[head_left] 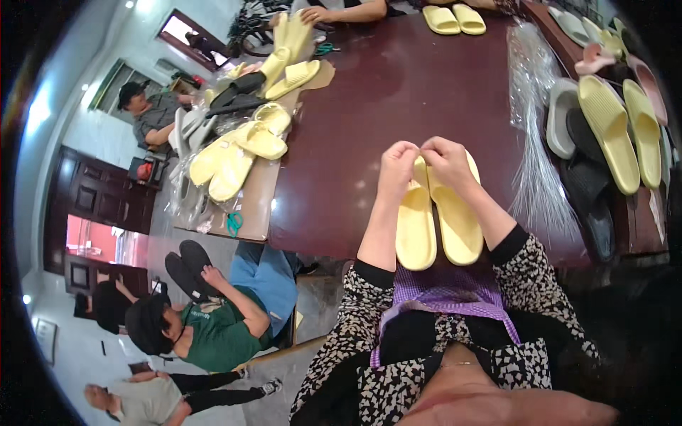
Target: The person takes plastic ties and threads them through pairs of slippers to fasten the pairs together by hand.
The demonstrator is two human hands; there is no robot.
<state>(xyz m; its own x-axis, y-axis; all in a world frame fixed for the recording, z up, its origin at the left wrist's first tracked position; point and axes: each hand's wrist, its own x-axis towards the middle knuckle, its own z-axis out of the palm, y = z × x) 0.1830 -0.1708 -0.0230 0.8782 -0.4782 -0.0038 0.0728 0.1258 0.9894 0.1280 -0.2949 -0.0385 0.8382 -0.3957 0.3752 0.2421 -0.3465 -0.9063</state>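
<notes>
A pair of yellow slide slippers (414, 227) lies side by side at the table's near edge, heels toward me. My left hand (399, 167) and my right hand (446, 162) meet above their far ends, partly covering the straps. The fingers of both hands are pinched together, fingertips nearly touching. Whatever is between them is too small or hidden to make out. To the right of my hands lies a bundle of thin clear strands (533, 153), fanned toward the near edge.
More slippers, such as a yellow slide (609, 131), crowd the right side. Yellow slippers (234, 160) and plastic wrap are piled at left beside green scissors (234, 224). Another pair (455, 20) stands at the far edge. A co-worker (220, 319) at left holds black slippers (190, 273).
</notes>
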